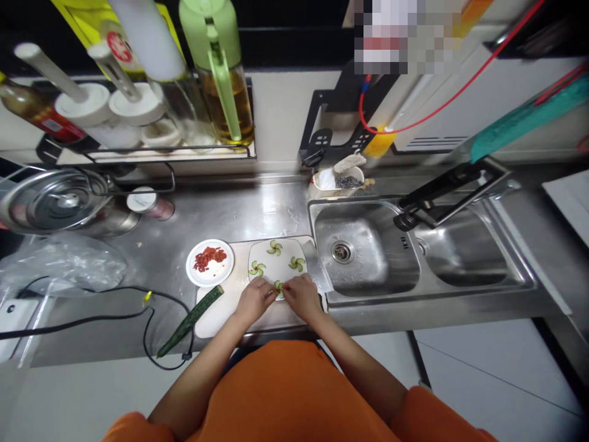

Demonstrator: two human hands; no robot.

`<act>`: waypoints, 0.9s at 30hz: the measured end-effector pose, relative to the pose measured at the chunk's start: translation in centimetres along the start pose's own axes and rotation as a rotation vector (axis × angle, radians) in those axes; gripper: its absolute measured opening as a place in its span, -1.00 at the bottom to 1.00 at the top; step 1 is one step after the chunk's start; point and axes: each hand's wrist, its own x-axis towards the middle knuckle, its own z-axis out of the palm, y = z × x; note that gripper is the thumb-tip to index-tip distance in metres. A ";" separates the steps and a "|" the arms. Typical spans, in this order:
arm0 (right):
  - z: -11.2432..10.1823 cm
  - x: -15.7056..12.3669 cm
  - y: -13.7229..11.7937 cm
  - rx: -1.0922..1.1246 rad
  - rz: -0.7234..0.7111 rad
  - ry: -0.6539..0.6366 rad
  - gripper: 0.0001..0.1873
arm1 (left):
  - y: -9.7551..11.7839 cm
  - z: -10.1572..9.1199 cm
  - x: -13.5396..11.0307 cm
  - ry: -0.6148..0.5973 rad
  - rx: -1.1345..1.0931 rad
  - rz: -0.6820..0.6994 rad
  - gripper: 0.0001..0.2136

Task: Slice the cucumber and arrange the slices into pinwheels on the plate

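Note:
My left hand (254, 299) and my right hand (301, 295) meet at the near edge of a white square plate (278, 263), fingers pinched together on green cucumber slices (278, 285) between them. The plate holds three other pinwheel groups of cucumber slices (275, 247). It rests on a pale cutting board (221, 313). A long cucumber half (192, 319) lies across the board's left corner. A round white dish of red chopped bits (210, 261) stands left of the plate.
A double steel sink (368, 252) with a black tap (442, 193) lies to the right. A black cable (115, 313) and a plastic bag (64, 264) lie on the steel counter at left. Oil bottles (225, 80), jars and a pot lid (55, 199) stand behind.

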 end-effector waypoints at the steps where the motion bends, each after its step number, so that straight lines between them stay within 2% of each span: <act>1: 0.0 0.0 -0.1 0.000 -0.001 -0.001 -0.84 | 0.0 0.1 0.0 0.000 0.002 -0.001 -0.87; 27: 0.2 0.3 0.0 -0.023 0.035 -0.054 -0.81 | -0.1 0.4 0.1 0.059 -0.038 -0.006 -0.86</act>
